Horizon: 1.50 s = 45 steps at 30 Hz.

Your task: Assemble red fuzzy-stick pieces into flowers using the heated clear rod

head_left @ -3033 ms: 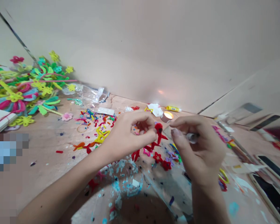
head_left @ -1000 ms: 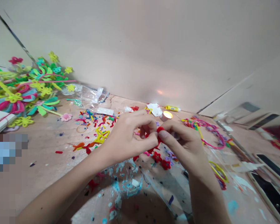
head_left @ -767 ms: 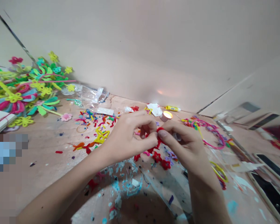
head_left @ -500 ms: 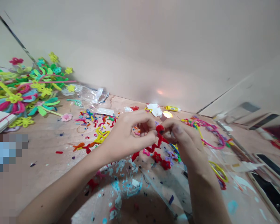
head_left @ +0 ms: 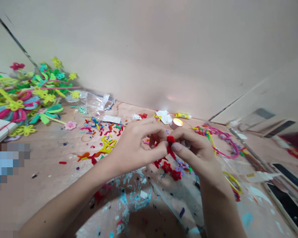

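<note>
Between my two hands is a red pipe cleaner [head_left: 171, 140], bent into a small looped shape with a tail hanging down. My left hand [head_left: 146, 138] pinches it from the left with thumb and forefinger. From the right, the thumb and forefinger of my right hand [head_left: 192, 143] press on the same piece. Part of it is hidden by the fingertips. On the table just below lie red pipe-cleaner flowers [head_left: 167, 167] and purple pieces [head_left: 183, 164]. Left of my left hand is a yellow star-like shape [head_left: 107, 144].
A lit tealight candle [head_left: 177, 123] burns just behind my hands, beside a yellow glue stick [head_left: 183, 115]. Pipe-cleaner flowers [head_left: 16, 104] pile up at the far left. Colourful clippings [head_left: 96, 123] litter the table. A pink ring [head_left: 234, 150] and phones [head_left: 285, 201] lie to the right.
My right thumb has come forward onto the red pipe cleaner, and the looped piece has turned slightly between the fingertips. My left hand has hardly moved.
</note>
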Each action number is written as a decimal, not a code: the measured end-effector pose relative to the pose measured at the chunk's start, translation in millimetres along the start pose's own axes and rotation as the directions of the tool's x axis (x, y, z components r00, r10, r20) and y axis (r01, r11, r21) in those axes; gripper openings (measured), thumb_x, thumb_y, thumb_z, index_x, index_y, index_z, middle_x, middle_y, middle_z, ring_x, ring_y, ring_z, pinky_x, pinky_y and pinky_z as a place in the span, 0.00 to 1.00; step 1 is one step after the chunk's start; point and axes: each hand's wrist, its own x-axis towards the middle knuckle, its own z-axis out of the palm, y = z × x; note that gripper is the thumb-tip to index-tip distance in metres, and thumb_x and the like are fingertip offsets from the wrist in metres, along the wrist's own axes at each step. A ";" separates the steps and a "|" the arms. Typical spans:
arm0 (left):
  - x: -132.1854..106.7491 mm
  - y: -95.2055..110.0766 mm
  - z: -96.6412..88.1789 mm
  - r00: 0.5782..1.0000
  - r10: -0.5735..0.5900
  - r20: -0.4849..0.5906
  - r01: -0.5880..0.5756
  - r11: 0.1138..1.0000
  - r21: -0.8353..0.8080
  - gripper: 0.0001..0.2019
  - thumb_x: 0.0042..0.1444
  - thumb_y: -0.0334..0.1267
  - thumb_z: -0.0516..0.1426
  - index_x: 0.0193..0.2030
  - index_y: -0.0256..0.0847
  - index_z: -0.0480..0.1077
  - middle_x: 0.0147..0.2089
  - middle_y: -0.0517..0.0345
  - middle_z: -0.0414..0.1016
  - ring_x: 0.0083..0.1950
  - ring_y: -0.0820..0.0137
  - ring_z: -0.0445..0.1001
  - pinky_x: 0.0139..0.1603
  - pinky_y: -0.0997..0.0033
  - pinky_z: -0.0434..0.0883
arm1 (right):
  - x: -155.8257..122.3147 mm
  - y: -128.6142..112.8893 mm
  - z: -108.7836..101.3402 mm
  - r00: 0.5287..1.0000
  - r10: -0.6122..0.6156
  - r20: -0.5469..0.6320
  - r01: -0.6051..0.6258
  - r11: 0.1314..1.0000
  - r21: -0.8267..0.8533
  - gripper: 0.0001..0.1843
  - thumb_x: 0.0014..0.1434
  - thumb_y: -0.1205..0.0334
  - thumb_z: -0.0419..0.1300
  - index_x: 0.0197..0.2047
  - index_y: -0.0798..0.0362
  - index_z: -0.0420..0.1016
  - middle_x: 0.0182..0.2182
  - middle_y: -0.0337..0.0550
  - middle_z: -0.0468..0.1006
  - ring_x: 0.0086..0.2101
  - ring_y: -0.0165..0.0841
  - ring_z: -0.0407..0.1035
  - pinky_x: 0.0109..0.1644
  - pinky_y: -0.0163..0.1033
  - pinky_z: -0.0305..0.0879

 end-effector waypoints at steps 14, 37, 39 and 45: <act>-2.7 3.3 2.3 0.999 0.042 0.008 -0.042 0.996 0.084 0.07 0.52 0.23 0.57 0.26 0.35 0.68 0.28 0.63 0.66 0.29 0.78 0.66 0.34 0.77 0.65 | 0.3 0.3 0.2 0.999 -0.034 0.019 0.035 0.997 -0.061 0.07 0.66 0.61 0.56 0.34 0.49 0.72 0.24 0.33 0.71 0.23 0.25 0.61 0.26 0.33 0.54; -0.9 2.5 1.7 0.998 -0.049 0.035 0.051 0.998 -0.031 0.07 0.51 0.23 0.55 0.26 0.36 0.66 0.27 0.65 0.66 0.30 0.79 0.66 0.34 0.79 0.65 | 1.9 0.1 3.8 0.998 -0.057 0.009 0.058 0.998 -0.041 0.12 0.66 0.63 0.55 0.30 0.51 0.69 0.21 0.31 0.65 0.22 0.24 0.57 0.25 0.32 0.53; -1.1 2.8 2.2 0.998 -0.055 0.040 0.056 0.998 -0.020 0.08 0.51 0.23 0.55 0.25 0.37 0.66 0.27 0.64 0.66 0.30 0.78 0.66 0.34 0.78 0.65 | 2.3 -0.1 3.6 0.997 -0.079 0.002 0.079 0.995 -0.064 0.12 0.65 0.65 0.56 0.28 0.51 0.68 0.20 0.31 0.65 0.22 0.23 0.56 0.25 0.31 0.52; 0.2 2.5 1.5 0.998 -0.052 0.031 0.052 0.998 -0.027 0.08 0.51 0.24 0.55 0.25 0.39 0.66 0.27 0.64 0.67 0.30 0.76 0.66 0.33 0.76 0.66 | 1.0 3.0 4.4 0.998 -0.060 -0.003 0.060 0.997 -0.053 0.11 0.66 0.62 0.55 0.30 0.50 0.69 0.21 0.32 0.65 0.22 0.25 0.57 0.26 0.33 0.53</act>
